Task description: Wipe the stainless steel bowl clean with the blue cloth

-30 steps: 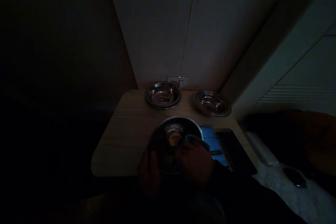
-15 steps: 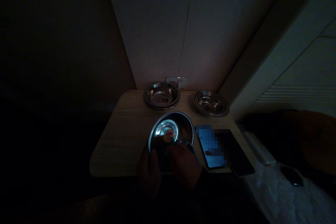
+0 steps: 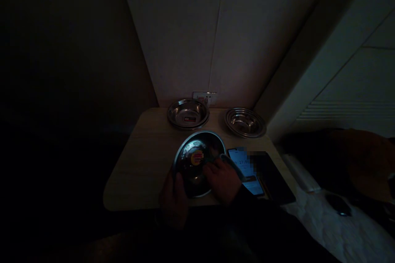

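Observation:
The room is very dark. A steel bowl (image 3: pixel 193 152) with a round red-and-yellow sticker (image 3: pixel 196 158) inside is held tilted over the near edge of a small wooden table (image 3: pixel 145 160). My left hand (image 3: pixel 173 195) grips the bowl's near left rim. My right hand (image 3: pixel 222 180) is closed on a bluish cloth (image 3: pixel 230 160) and presses it against the inside of the bowl, just right of the sticker.
Two more steel bowls stand at the back of the table, one (image 3: pixel 187 113) at the left and one (image 3: pixel 245 122) at the right. A lit phone (image 3: pixel 247 170) lies right of the held bowl. A wall socket (image 3: pixel 204 97) is behind. White bedding (image 3: pixel 348 234) lies at the right.
My right hand with the cloth has moved about inside the bowl, first down toward the near rim, then back up beside the sticker. The bowl's tilt has shifted slightly.

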Available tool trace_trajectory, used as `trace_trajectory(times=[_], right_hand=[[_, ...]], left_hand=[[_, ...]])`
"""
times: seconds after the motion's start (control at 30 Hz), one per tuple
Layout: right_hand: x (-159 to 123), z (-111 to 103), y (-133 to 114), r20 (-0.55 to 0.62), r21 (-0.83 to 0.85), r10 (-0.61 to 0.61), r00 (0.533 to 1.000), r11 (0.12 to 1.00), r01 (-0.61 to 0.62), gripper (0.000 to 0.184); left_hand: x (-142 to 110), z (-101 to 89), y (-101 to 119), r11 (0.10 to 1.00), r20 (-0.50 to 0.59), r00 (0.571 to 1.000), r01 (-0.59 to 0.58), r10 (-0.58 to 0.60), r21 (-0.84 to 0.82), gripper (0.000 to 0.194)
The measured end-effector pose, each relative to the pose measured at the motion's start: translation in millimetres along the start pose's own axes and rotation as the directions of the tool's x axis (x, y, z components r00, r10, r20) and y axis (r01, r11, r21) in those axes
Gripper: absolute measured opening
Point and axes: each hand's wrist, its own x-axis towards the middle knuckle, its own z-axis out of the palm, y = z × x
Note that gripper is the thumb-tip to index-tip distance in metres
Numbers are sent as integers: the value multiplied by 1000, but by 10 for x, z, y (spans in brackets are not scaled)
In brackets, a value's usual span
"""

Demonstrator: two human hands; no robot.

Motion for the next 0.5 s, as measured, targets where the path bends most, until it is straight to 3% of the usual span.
trace_trajectory(times=[0.1,0.2,0.27,0.37,0.43,0.5], right_hand=[[-7,104,-149,-43,269,27,999,963,-14,22],[-64,191,-339,-131,582,42,990,812,43,24],[-106,209,-372,-162,626,-11,987,772,111,24],[-134,161,-203,-119,405,-159,980,893,194,26],[-115,94,-4,-83,136,-152,985,977,163,24],[-75,33,156,-71,-44,-101,992,994,99,23]], left_hand=[[-13,64,-52,1000,-66,998,8,-9,-12,36],[-35,99,-176,1000,-168,986,0,-1,-11,35],[-40,85,-225,1000,-173,985,11,-11,-3,35],[-29,34,-190,1000,-135,991,23,-20,21,37],[-18,12,-121,1000,-58,998,-26,27,17,37],[-12,17,-57,997,-1,997,-75,75,4,37]])
